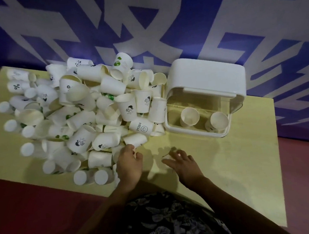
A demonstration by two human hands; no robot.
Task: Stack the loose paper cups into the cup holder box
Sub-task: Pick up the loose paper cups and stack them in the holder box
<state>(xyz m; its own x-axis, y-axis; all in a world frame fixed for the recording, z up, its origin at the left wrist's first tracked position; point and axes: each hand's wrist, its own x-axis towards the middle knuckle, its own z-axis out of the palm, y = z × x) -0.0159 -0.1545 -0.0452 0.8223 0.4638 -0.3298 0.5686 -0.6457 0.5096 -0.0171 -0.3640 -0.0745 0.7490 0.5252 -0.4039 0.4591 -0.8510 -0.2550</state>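
A large heap of loose white paper cups (87, 110) covers the left and middle of the pale yellow table (244, 156), most lying on their sides or upside down, a few upright; many carry small black cartoon prints, some green ones, and one reads "HELLO" with a smiley (141, 129). The heap's right edge lies against the cup holder box (203, 98), which stands at the table's far right. The box has a white base and a white lid (209, 74) raised at the back, with a clear front panel. Inside it two cups are visible, one at left (189, 116) and one at right (219, 120), both with mouths facing the camera and standing apart.

At the heap's near edge, the left hand (128, 166) reaches in with fingers curled; its fingertips touch a cup lying on its side (135, 140), though whether it is actually gripped cannot be told. The right hand (182, 162) is just above or on bare tabletop, fingers spread and relaxed, holding nothing.

Behind the table runs a blue wall with large white lettering (143, 26). Dark red floor (38, 216) shows at the lower left, and dark leaf-patterned clothing (166, 220) at the bottom.
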